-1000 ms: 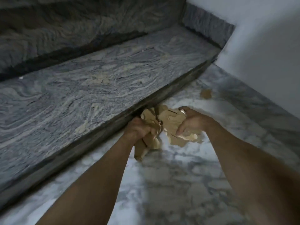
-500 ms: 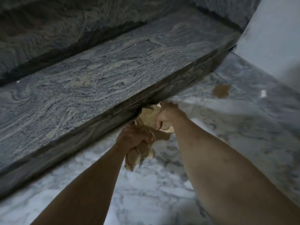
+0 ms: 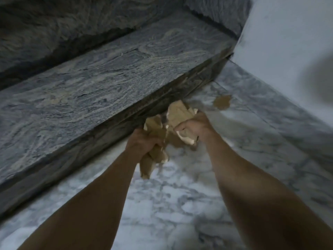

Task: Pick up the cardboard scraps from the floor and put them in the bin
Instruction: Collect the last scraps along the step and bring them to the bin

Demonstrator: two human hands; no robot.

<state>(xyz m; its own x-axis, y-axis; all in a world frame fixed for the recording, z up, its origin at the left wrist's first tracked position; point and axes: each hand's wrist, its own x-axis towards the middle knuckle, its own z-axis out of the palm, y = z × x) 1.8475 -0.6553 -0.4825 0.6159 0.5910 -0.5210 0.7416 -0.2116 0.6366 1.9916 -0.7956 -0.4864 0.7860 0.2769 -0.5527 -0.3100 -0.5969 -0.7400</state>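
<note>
left hand [image 3: 144, 141] and right hand [image 3: 193, 126] each gripping cardboard scraps [image 3: 177, 114]

The scene is seen from one head-worn view, tilted forward and down, close above the left hand [image 3: 144, 141] and right hand [image 3: 195, 126]; the stone step [image 3: 108, 83] is framed just beyond them

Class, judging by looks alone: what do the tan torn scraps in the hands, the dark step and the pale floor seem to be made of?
Tan torn scraps: likely cardboard, matte, ragged edges.
Dark swirled step: seemingly granite-like stone, wavy grey veining.
Pale floor: seemingly marble, white with grey clouding, faint sheen.
</note>
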